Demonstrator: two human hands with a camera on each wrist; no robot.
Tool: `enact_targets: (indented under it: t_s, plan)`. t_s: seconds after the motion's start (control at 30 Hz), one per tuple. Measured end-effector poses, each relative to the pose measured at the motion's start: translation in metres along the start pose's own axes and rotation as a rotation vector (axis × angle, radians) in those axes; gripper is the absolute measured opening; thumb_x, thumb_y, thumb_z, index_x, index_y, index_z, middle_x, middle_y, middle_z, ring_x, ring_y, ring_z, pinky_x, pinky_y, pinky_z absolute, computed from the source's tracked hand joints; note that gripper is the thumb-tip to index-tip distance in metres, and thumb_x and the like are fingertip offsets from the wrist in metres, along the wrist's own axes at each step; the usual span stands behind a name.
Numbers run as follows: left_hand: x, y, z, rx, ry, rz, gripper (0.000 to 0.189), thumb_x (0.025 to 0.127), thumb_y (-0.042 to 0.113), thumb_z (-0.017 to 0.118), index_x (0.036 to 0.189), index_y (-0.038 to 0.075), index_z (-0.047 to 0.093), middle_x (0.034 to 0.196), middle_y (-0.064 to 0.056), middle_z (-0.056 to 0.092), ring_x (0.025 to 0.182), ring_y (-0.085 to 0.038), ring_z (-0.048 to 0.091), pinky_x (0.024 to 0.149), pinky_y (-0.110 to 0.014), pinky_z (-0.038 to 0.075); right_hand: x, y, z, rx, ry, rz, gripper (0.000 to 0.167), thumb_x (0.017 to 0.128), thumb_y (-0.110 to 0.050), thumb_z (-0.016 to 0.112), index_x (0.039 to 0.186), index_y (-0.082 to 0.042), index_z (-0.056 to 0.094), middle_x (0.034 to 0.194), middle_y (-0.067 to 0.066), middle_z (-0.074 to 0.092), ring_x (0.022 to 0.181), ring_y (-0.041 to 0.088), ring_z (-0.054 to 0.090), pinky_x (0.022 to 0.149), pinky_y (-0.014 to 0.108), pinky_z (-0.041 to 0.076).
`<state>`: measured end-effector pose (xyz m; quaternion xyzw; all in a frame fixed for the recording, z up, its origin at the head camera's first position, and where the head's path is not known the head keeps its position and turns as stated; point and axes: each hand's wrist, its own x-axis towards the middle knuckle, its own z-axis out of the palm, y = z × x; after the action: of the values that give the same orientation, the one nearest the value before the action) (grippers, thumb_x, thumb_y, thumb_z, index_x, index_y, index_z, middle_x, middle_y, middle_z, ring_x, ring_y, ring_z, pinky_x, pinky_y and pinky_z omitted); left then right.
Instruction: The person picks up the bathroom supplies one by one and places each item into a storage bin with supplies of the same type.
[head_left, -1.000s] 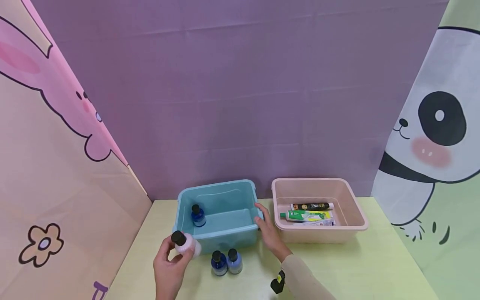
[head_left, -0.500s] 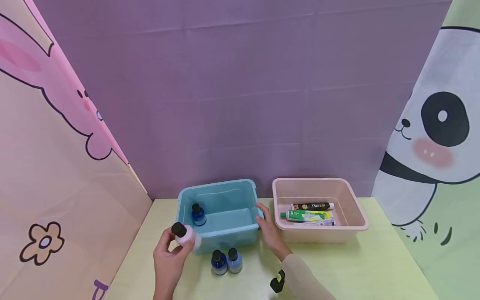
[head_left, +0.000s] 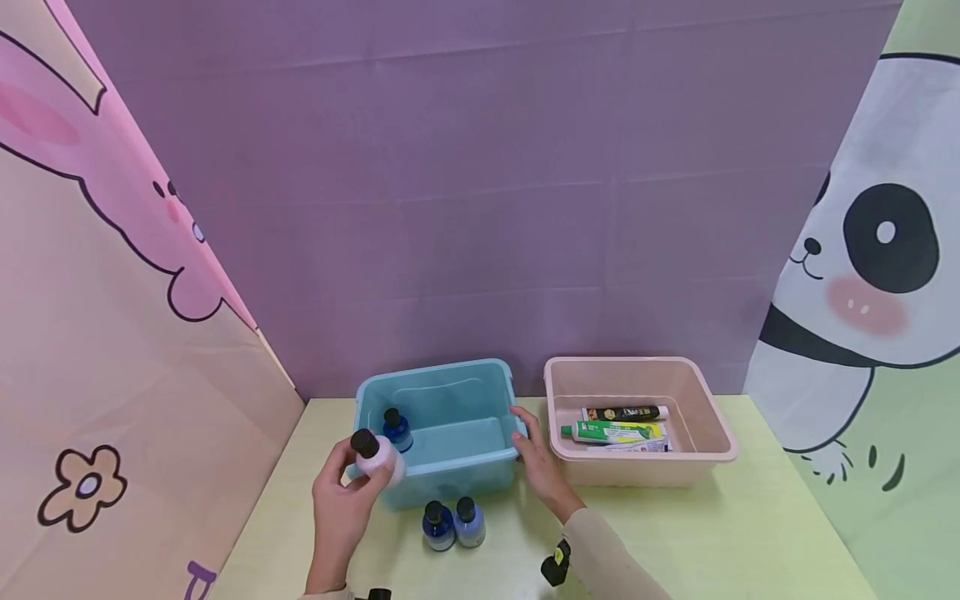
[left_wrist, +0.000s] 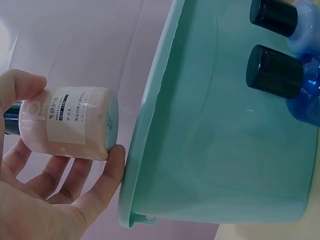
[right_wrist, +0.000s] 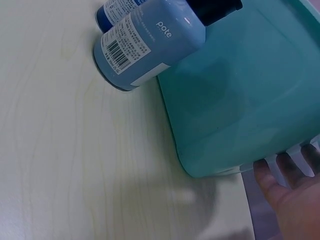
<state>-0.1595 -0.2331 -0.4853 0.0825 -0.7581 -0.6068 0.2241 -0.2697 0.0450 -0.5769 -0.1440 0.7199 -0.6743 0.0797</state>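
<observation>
My left hand (head_left: 339, 496) grips a pale pink bottle (head_left: 387, 461) with a black cap, tilted at the front left rim of the blue-green plastic bin (head_left: 457, 479). In the left wrist view the bottle's label (left_wrist: 67, 115) faces the camera, with fingertips along its side and base. At the bin's right end my right hand (head_left: 542, 471) holds the rim, its fingers (right_wrist: 270, 182) tucked against the edge. Inside the bin a dark blue bottle (head_left: 397, 432) stands at the left. A dark blue bottle (head_left: 438, 530) and a light blue bottle (head_left: 470, 527) stand side by side before the bin.
A pink bin (head_left: 637, 471) stands just right of the blue-green one, holding a black tube (head_left: 626, 413), a green and yellow tube (head_left: 611, 431) and a whitish tube (head_left: 637, 446). Behind the pale yellow table (head_left: 750, 533) rises a purple cloth wall (head_left: 480, 208).
My left hand has lifted the pink bottle up and slightly right, further over the bin's front left rim. The right hand stays at the bin's right edge.
</observation>
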Motion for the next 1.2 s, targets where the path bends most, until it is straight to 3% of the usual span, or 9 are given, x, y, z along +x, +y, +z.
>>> enact_targets:
  t_s: [0.37,0.7,0.83,1.2]
  plan:
    - [0.006,0.005,-0.002,0.029,-0.033,0.005,0.043,0.088,0.006,0.078,0.129,0.008,0.064,0.114,-0.003,0.058,0.106,-0.014,0.054,0.082,-0.014,0.055,-0.002,-0.001,0.001,0.023,-0.005,-0.002,0.046,0.113,-0.029,0.031,0.159,-0.031,0.025,0.168,0.014,0.017,0.146,0.049,0.032,0.114,0.064,0.037]
    - [0.014,0.010,-0.002,0.040,-0.061,0.030,0.044,0.088,0.005,0.078,0.129,0.007,0.063,0.114,-0.005,0.059,0.108,-0.013,0.055,0.083,-0.014,0.055,-0.002,-0.001,0.001,-0.034,0.023,-0.009,0.045,0.112,-0.035,0.034,0.156,-0.038,0.028,0.167,0.016,0.022,0.144,0.042,0.037,0.112,0.062,0.039]
    - [0.017,0.011,-0.002,0.071,-0.069,0.031,0.045,0.089,0.007,0.078,0.130,0.008,0.062,0.115,-0.004,0.060,0.110,-0.013,0.054,0.085,-0.013,0.053,-0.002,-0.001,0.001,-0.035,0.016,-0.019,0.045,0.113,-0.030,0.032,0.157,-0.034,0.027,0.167,0.016,0.021,0.145,0.044,0.035,0.112,0.063,0.039]
    - [0.032,0.019,0.002,0.122,-0.110,0.072,0.046,0.088,0.012,0.079,0.130,0.010,0.061,0.116,-0.008,0.061,0.107,-0.022,0.056,0.082,-0.014,0.055,0.000,0.001,0.002,-0.016,0.012,-0.009,0.045,0.112,-0.033,0.034,0.157,-0.035,0.027,0.167,0.011,0.021,0.146,0.044,0.034,0.114,0.063,0.038]
